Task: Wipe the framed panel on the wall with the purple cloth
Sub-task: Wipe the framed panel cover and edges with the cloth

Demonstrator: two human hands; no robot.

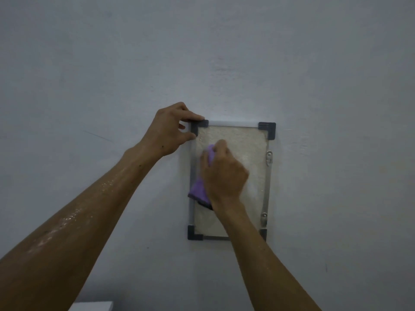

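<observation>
A framed panel (249, 140) hangs upright on the grey wall, with a pale textured face, a metal rim and dark plastic corner pieces. My right hand (224, 173) grips a bunched purple cloth (198, 190) and presses it against the panel's left middle part. The cloth's lower end hangs out below the hand over the left rim. My left hand (170, 131) pinches the panel's top left corner between thumb and fingers. My right forearm covers the panel's lower right corner.
The grey wall (89, 86) spreads bare on all sides of the panel. Two small metal latches (268, 157) sit on the panel's right rim. A white flat edge (92, 306) shows at the bottom left of the view.
</observation>
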